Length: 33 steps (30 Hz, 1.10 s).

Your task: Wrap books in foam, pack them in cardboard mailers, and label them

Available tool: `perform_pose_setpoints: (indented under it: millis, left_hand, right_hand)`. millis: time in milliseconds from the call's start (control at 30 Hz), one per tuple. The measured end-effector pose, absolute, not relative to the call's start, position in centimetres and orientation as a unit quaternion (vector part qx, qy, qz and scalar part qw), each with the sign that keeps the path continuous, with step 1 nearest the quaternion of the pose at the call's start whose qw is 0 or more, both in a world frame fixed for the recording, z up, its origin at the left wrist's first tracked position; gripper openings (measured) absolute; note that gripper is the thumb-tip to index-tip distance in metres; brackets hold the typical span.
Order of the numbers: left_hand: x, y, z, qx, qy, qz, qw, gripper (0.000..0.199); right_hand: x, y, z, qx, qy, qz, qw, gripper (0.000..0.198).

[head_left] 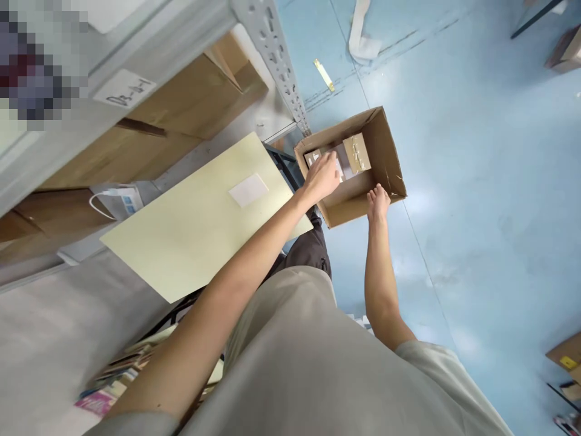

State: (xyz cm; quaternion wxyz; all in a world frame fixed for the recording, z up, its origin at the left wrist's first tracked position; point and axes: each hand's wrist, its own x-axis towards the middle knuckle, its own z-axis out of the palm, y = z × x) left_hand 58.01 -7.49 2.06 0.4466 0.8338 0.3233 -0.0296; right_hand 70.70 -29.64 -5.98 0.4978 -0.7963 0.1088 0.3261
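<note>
An open cardboard box (394, 151) stands at the shelf's corner, with a small brown carton (357, 152) and some white-labelled packets (313, 157) inside. My left hand (323, 175) reaches over its left side, fingers curled down among the packets. What those fingers hold, if anything, is hidden behind the hand. At the box's near wall, my right hand (378, 201) has its fingers bent over the rim, gripping it. Left of the box lies a pale yellow board (195, 218) bearing a blank white label (248, 190).
A grey metal shelf (267, 42) with large cartons (181, 115) runs along the left. Stacked books or papers (122, 369) sit low at the left. A paper strip (358, 36) and a yellow-white scrap (324, 75) lie on the blue floor (476, 181). More boxes (567, 51) stand at the right edge.
</note>
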Motion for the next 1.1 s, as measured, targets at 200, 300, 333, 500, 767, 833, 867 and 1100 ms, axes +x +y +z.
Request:
perform_pose_setpoints:
  millis: [200,300,333,500,767,833,867,1100]
  left_hand:
    - [40.6,-9.3,9.9,0.728,0.477,0.025,0.492,0.037]
    - [31.9,-11.5,11.7,0.64,0.55,0.078,0.531,0.031]
    - [29.2,-12.4,12.1,0.616,0.565,0.105,0.539,0.03]
    - [17.7,-17.6,14.0,0.508,0.598,0.301,0.542,0.032]
    - [2.5,-26.7,17.9,0.398,0.593,0.541,0.445,0.034]
    - [-1.8,-29.1,18.3,0.38,0.61,0.569,0.4,0.034]
    - [-4.0,-30.3,18.4,0.369,0.622,0.579,0.376,0.034]
    - [-17.0,-40.0,17.9,0.22,0.689,0.643,0.252,0.037]
  right_hand:
    - [66.0,-26.6,1.7,-0.795,0.08,0.361,0.481,0.048]
    - [62.2,-24.1,6.0,-0.786,-0.079,0.382,0.48,0.052]
    - [60.6,-23.0,7.6,-0.773,-0.142,0.388,0.481,0.054]
    - [48.9,-17.9,16.9,-0.664,-0.406,0.413,0.473,0.06]
    - [22.5,-16.6,26.1,-0.456,-0.645,0.48,0.382,0.051]
    - [16.7,-17.6,26.2,-0.423,-0.671,0.49,0.362,0.05]
    - [14.0,-18.2,26.2,-0.409,-0.681,0.494,0.353,0.05]
    - [0.2,-23.0,25.1,-0.315,-0.743,0.534,0.253,0.051]
